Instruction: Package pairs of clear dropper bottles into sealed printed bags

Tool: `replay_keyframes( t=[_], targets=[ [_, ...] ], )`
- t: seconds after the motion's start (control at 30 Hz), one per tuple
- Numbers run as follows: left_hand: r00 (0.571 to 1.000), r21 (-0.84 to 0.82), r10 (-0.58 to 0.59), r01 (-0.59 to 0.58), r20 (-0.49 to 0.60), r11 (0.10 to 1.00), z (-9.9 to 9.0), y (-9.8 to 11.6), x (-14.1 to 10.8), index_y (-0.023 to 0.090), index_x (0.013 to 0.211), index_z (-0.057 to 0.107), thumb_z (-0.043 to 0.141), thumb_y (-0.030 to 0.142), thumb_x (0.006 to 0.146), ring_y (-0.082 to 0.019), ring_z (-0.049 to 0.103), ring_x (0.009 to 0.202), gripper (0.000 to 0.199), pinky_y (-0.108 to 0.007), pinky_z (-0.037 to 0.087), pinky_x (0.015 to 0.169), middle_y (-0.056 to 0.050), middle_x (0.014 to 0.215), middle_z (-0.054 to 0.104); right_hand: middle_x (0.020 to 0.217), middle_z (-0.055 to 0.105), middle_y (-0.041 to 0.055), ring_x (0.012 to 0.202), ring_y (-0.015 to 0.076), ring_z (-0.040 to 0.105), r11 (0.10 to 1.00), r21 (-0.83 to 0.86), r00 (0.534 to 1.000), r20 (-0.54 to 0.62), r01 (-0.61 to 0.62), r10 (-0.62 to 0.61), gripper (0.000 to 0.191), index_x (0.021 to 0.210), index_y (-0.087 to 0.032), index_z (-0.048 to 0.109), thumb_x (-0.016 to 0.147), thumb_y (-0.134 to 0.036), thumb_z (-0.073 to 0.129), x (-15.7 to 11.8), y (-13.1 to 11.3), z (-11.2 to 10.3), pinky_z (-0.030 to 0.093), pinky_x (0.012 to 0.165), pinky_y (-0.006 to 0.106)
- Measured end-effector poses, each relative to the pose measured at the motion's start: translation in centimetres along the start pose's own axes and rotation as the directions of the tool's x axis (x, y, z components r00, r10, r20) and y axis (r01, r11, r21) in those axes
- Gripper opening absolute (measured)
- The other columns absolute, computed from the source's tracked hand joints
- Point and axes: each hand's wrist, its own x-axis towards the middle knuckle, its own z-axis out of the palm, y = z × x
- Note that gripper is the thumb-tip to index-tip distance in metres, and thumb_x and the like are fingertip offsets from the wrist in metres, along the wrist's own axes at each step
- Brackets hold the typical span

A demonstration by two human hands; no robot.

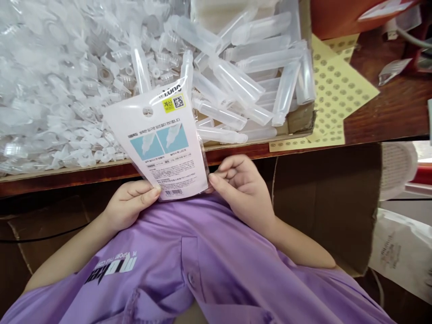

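Between my hands, just off the table's front edge, is a white printed package (165, 155) with two blue pictures, a yellow label and a hang hole. My left hand (130, 202) pinches its lower left corner, thumb on top. At the lower right edge, my right hand (245, 186) closes thumb and fingertips on the package, its other fingers curled. Beyond it lie several translucent plastic tubes (232, 76) in a cardboard tray. A large heap of small clear and white plastic caps (77, 103) spreads to the left.
Yellow sticker sheets (332, 85) with round marks lie right of the tray's cardboard rim (307, 121). An orange-red object (337, 18) stands at the back right. Below the table edge are a cardboard box (324, 211) and a white bag (401, 256).
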Motion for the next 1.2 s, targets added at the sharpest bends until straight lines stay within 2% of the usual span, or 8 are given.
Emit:
replay_keyframes(
  t=[0.27,0.43,0.57,0.73,0.8,0.93,1.07,1.2],
  targets=[
    [0.999,-0.093,-0.043,0.044,0.012,0.995,0.0,0.0,-0.4,0.024,0.103,0.079,0.067,0.036,0.087,-0.027,0.068,0.111,0.023,-0.040,0.047,0.107,-0.007,0.113,0.076,0.071,0.064,-0.0022,0.062,0.0075,0.060,0.948,0.262,0.967,0.224,-0.180,0.122,0.032,0.090,-0.020,0.062,0.085,-0.051,0.065,0.7,-0.5,-0.2,0.052,0.062,0.020],
    [0.995,-0.181,-0.090,0.096,0.043,0.979,-0.1,0.6,-0.8,0.019,0.094,0.081,0.071,0.038,0.083,-0.031,0.071,0.105,0.024,-0.044,0.051,0.101,-0.011,0.107,0.077,0.064,0.059,-0.0047,0.055,0.0062,0.055,0.943,0.253,0.901,0.424,-0.219,0.095,0.022,0.079,-0.019,0.058,0.081,-0.035,0.074,1.1,-0.9,-0.3,0.049,0.057,0.019],
    [0.986,-0.324,-0.019,0.074,0.168,0.943,0.4,1.9,-0.7,0.019,0.102,0.079,0.074,0.030,0.081,-0.028,0.073,0.098,0.024,-0.038,0.057,0.091,-0.011,0.104,0.078,0.072,0.063,-0.0014,0.069,0.0099,0.061,0.962,0.271,0.837,0.530,-0.018,-0.134,0.015,0.078,-0.020,0.062,0.087,-0.031,0.068,2.0,-1.5,-0.3,0.052,0.071,0.025],
    [0.972,-0.425,0.095,0.005,0.215,0.905,1.3,4.3,-0.2,0.027,0.106,0.075,0.075,0.002,0.076,-0.015,0.075,0.091,0.038,-0.020,0.058,0.082,-0.001,0.101,0.079,0.093,0.066,0.0036,0.094,0.0144,0.064,0.914,0.192,0.619,0.684,0.357,-0.386,0.007,0.086,-0.020,0.070,0.089,-0.023,0.064,3.7,-3.5,-0.7,0.050,0.091,0.032],
    [0.961,-0.463,0.104,0.027,0.255,0.886,1.1,4.9,-0.1,0.024,0.107,0.075,0.071,0.005,0.081,-0.016,0.075,0.093,0.032,-0.022,0.059,0.084,-0.003,0.103,0.079,0.098,0.065,0.0042,0.098,0.0149,0.063,0.883,0.208,0.583,0.683,0.421,-0.439,0.007,0.091,-0.021,0.071,0.088,-0.021,0.064,4.3,-4.4,-0.8,0.049,0.093,0.032],
    [0.906,-0.554,0.188,0.060,0.379,0.830,0.3,5.4,0.2,0.021,0.116,0.073,0.066,0.011,0.086,-0.021,0.073,0.100,0.033,-0.026,0.058,0.089,-0.008,0.109,0.077,0.099,0.065,0.0042,0.100,0.0150,0.063,0.870,0.214,0.601,0.649,0.444,-0.467,0.008,0.093,-0.022,0.071,0.088,-0.024,0.065,5.0,-6.3,-0.9,0.049,0.094,0.032],
    [0.885,-0.588,0.239,0.047,0.399,0.807,0.1,6.6,0.4,0.021,0.118,0.073,0.063,0.010,0.086,-0.021,0.073,0.102,0.035,-0.025,0.056,0.091,-0.010,0.110,0.076,0.096,0.068,0.0055,0.100,0.0178,0.064,0.907,0.084,0.655,0.665,0.413,-0.359,0.010,0.081,-0.020,0.070,0.087,-0.026,0.065,5.5,-9.0,-0.6,0.050,0.095,0.039],
    [0.914,-0.602,0.229,0.020,0.334,0.799,-0.2,7.9,0.4,0.027,0.116,0.073,0.074,0.006,0.074,-0.016,0.074,0.097,0.047,-0.018,0.056,0.084,-0.005,0.111,0.077,0.074,0.067,0.0024,0.073,0.0139,0.066,0.954,0.046,0.793,0.545,0.296,-0.272,0.023,0.067,-0.018,0.065,0.081,-0.035,0.072,6.5,-12.1,-0.4,0.055,0.072,0.030]
  ],
)
